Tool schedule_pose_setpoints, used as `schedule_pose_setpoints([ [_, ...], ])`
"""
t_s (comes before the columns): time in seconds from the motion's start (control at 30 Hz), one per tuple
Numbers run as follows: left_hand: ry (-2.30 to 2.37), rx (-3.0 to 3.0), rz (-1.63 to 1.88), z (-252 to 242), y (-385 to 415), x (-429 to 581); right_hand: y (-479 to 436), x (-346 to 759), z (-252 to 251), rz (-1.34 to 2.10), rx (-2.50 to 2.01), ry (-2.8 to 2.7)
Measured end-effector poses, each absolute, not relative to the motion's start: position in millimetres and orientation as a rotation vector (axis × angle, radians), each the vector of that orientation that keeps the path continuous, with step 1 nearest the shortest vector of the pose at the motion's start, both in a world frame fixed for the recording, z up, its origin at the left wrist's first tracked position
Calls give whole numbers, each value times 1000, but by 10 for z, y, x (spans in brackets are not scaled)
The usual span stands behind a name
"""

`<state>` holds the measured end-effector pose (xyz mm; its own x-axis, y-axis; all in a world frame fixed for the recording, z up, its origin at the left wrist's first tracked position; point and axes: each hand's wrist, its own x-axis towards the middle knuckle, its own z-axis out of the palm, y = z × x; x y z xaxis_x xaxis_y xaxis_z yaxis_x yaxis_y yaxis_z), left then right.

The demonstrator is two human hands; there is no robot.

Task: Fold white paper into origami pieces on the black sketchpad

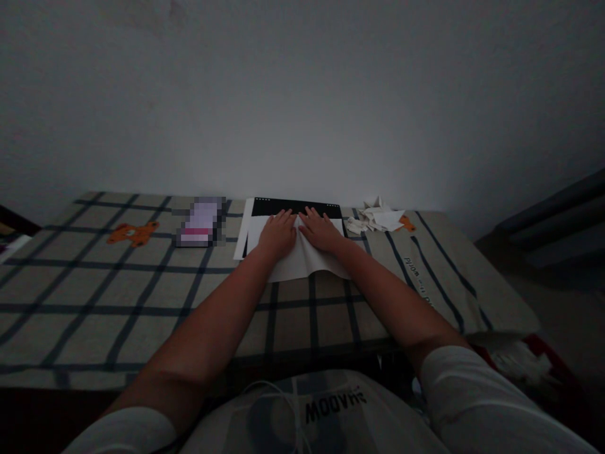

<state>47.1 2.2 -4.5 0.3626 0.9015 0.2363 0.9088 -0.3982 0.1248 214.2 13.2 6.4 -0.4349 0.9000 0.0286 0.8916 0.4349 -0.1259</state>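
Observation:
A white sheet of paper (295, 268) with a crease down its middle lies in front of me, its near edge lifting in a slight wave. My left hand (278, 234) rests flat on its left half, fingers stretched toward the wall. On the right half lies my right hand (321, 231), also flat, with fingers extended. The two hands are close together on either side of the crease. Beneath the sheet is a black board or pad (297, 206) with small white marks along its far edge, and another white sheet (241, 236) shows at its left.
A checked cloth (155, 296) covers the table, which stands against a grey wall (302, 101). Left of the paper lies a phone (198, 221), its screen blurred out. Folded or crumpled white paper (378, 217) sits at the right. A red container (543, 353) stands below the table's right end.

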Motion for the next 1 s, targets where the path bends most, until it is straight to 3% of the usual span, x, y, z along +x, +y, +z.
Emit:
schedule_pose_setpoints([
  [1.0, -1724, -2540, -324, 26, 4, 520, -32, 1918, 51, 138, -1832, -2387],
])
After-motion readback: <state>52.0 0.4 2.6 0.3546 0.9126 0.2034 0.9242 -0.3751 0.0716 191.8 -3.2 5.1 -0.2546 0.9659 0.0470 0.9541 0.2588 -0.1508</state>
